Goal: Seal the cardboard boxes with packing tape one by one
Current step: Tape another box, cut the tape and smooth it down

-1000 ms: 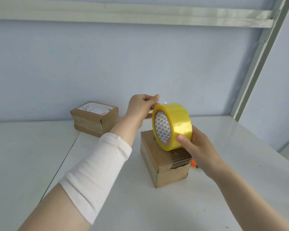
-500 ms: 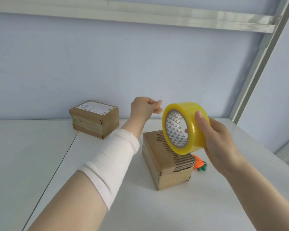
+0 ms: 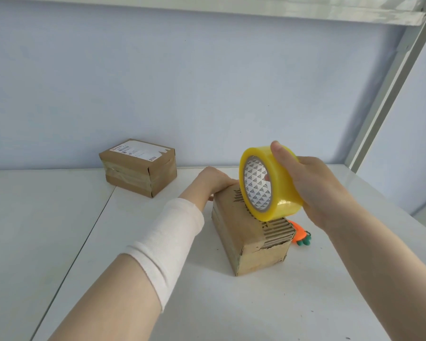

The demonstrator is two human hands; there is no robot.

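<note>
left hand (image 3: 215, 181): resting on the far left corner of the near box (image 3: 250, 238). Its fingers run behind the roll, so I can't tell if they're flat or curled. Press down there so the box can't slide when you pull.
tape roll (image 3: 272, 183): on edge over the box top, patterned core facing you. I can't tell if the lower rim touches the cardboard, and no free end shows. Line it up with the seam and draw it toward you low and flat.
right hand (image 3: 314, 190): thumb curled over the yellow band, one finger through the core, so a firm grip. Let the roll turn on that finger rather than dragging it.
far box (image 3: 138, 168): back left of the desk (image 3: 158, 291) by the wall, well apart, white label on top, tape bands round it. Looks sealed.
near box: mid-desk, angled. The top skin is torn along the right side, bare ribs showing, with a ragged edge on the front face. Tape likely grips the ribs poorly, so rub it down hard.
carrot toy (image 3: 302, 234): just beside the box's right side, clear of your pull.
</note>
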